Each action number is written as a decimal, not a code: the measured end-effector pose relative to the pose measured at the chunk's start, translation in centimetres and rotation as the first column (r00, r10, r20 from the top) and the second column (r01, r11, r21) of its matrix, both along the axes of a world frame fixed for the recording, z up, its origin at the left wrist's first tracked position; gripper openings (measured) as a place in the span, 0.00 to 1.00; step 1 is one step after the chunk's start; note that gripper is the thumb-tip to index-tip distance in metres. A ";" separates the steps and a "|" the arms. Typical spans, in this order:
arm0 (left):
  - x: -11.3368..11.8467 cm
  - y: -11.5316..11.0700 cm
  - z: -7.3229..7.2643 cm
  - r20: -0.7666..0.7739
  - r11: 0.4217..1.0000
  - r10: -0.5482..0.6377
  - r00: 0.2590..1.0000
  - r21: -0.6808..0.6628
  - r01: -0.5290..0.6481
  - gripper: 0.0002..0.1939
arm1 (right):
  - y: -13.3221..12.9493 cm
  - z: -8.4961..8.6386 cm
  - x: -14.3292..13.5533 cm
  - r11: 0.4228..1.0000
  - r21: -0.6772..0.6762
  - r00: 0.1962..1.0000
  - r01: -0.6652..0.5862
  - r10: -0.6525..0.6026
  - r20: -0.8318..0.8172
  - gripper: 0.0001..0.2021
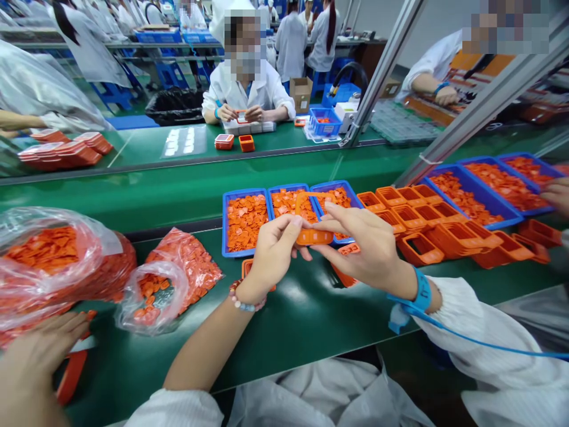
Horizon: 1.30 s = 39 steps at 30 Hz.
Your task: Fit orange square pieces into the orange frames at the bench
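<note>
An orange plastic frame [315, 238], rectangular with an opening through it, is held up over the green bench. My left hand [276, 244] pinches its left end between thumb and fingers. My right hand [367, 242], with a blue wrist strap, has its fingers about the right end. Just behind the frame stand blue trays [245, 254] filled with small orange parts. Beneath my right hand lies another orange piece [345, 270], partly hidden. One more orange frame [247, 268] shows behind my left wrist.
Rows of orange frames [411, 218] stand to the right, near more blue trays [489, 223]. On the left are plastic bags [191, 267] of orange parts and a neighbour's hand [44, 344]. A person [249, 89] works across the conveyor [186, 184]; a metal post [382, 65] rises at the right.
</note>
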<state>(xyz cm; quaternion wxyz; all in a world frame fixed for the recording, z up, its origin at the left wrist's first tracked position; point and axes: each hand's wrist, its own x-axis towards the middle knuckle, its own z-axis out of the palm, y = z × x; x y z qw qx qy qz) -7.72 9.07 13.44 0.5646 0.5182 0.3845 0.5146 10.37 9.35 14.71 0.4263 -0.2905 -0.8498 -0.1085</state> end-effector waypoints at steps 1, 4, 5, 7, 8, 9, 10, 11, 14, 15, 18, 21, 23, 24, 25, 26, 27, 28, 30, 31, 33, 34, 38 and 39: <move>0.0 0.0 0.1 0.002 1.000 0.004 1.000 -0.002 -0.004 0.22 | 0.0 0.0 0.0 1.000 0.002 1.000 0.001 -0.001 0.002 0.37; 0.0 -0.1 0.2 0.020 1.000 0.005 1.000 0.001 -0.005 0.21 | 0.1 0.0 0.0 1.000 0.013 1.000 -0.004 0.004 0.002 0.39; 0.0 -0.2 0.2 0.023 1.000 0.004 1.000 0.001 -0.004 0.21 | 0.1 0.0 0.0 1.000 0.014 1.000 -0.006 0.006 0.001 0.40; -0.1 -0.2 0.3 0.023 1.000 0.005 1.000 -0.001 -0.005 0.21 | 0.1 0.0 -0.1 1.000 0.008 1.000 -0.009 0.009 -0.001 0.40; -0.1 -0.1 0.3 0.022 1.000 0.005 1.000 -0.003 -0.005 0.21 | 0.1 0.0 -0.1 1.000 0.003 1.000 -0.010 0.010 -0.004 0.40; -0.1 -0.1 0.3 0.022 1.000 0.005 1.000 -0.005 -0.005 0.21 | 0.1 0.0 -0.2 1.000 -0.003 1.000 -0.009 0.009 -0.009 0.41; -0.1 -0.1 0.3 0.023 1.000 0.003 1.000 -0.006 -0.003 0.21 | 0.0 0.0 -0.2 1.000 -0.006 1.000 -0.009 0.009 -0.016 0.41; -0.1 -0.1 0.3 0.024 1.000 0.002 1.000 -0.006 -0.002 0.21 | 0.0 0.0 -0.3 1.000 -0.005 1.000 -0.010 0.010 -0.027 0.41; -0.1 0.0 0.3 0.035 1.000 0.001 0.999 -0.011 -0.001 0.20 | 0.0 0.1 -0.3 1.000 0.018 0.998 -0.014 0.015 -0.064 0.41; -0.1 -0.1 0.3 0.045 1.000 0.004 0.999 -0.011 -0.004 0.20 | 0.0 0.1 -0.2 0.999 0.028 0.997 -0.016 0.018 -0.078 0.41; -0.2 -0.2 0.5 0.082 1.000 -0.009 0.997 -0.021 0.011 0.18 | 0.0 0.3 -0.1 0.999 0.035 0.993 -0.016 0.020 -0.114 0.40; -0.4 -0.5 0.7 0.102 0.997 -0.060 0.993 -0.048 0.065 0.19 | 0.0 0.4 0.0 0.999 0.039 0.989 -0.020 0.026 -0.144 0.40; -0.5 -0.6 0.8 0.096 0.994 -0.084 0.992 -0.057 0.089 0.21 | -0.1 0.5 0.1 0.999 0.045 0.988 -0.026 0.033 -0.153 0.41; -0.5 -0.6 0.8 0.085 0.994 -0.086 0.993 -0.056 0.091 0.22 | -0.2 0.5 0.1 0.999 0.045 0.987 -0.028 0.034 -0.155 0.41; -0.6 -0.7 0.8 0.067 0.995 -0.081 0.994 -0.053 0.085 0.22 | -0.2 0.5 0.1 0.999 0.043 0.988 -0.027 0.033 -0.154 0.41; -0.6 -0.7 0.7 0.046 0.996 -0.067 0.997 -0.047 0.069 0.22 | -0.2 0.5 0.1 0.999 0.043 0.989 -0.024 0.030 -0.148 0.40; -0.5 -0.6 0.7 0.025 0.998 -0.048 0.999 -0.037 0.049 0.21 | -0.3 0.5 0.1 0.999 0.045 0.991 -0.021 0.026 -0.133 0.37; -0.5 -0.6 0.6 0.008 0.999 -0.026 1.000 -0.024 0.026 0.20 | -0.3 0.5 0.0 0.999 0.048 0.994 -0.015 0.020 -0.107 0.34; -0.4 -0.5 0.5 -0.014 1.000 0.005 1.000 0.001 -0.005 0.19 | -0.4 0.6 -0.1 0.998 0.055 0.999 -0.007 0.009 -0.038 0.24; -0.4 -0.4 0.5 -0.026 1.000 0.005 1.000 0.007 -0.005 0.18 | -0.4 0.7 -0.3 0.998 0.054 1.000 -0.007 0.007 0.000 0.20; -0.7 -0.1 0.8 -0.065 1.000 0.008 0.998 0.018 -0.007 0.15 | -0.6 0.8 -0.7 0.999 0.040 0.999 -0.008 0.006 0.042 0.14; -1.0 0.1 1.0 -0.086 0.998 0.043 0.995 0.038 -0.039 0.13 | -0.7 0.8 -1.0 1.000 0.021 0.999 -0.005 0.004 0.042 0.12; -3.1 1.2 1.8 -0.040 0.883 0.437 0.899 0.208 -0.420 0.10 | -1.9 -0.6 -3.0 0.987 -0.158 1.000 -0.025 0.027 0.008 0.07; -3.6 1.4 1.9 -0.004 0.833 0.519 0.855 0.228 -0.504 0.10 | -2.2 -1.4 -3.8 0.975 -0.214 0.998 -0.057 0.064 0.027 0.07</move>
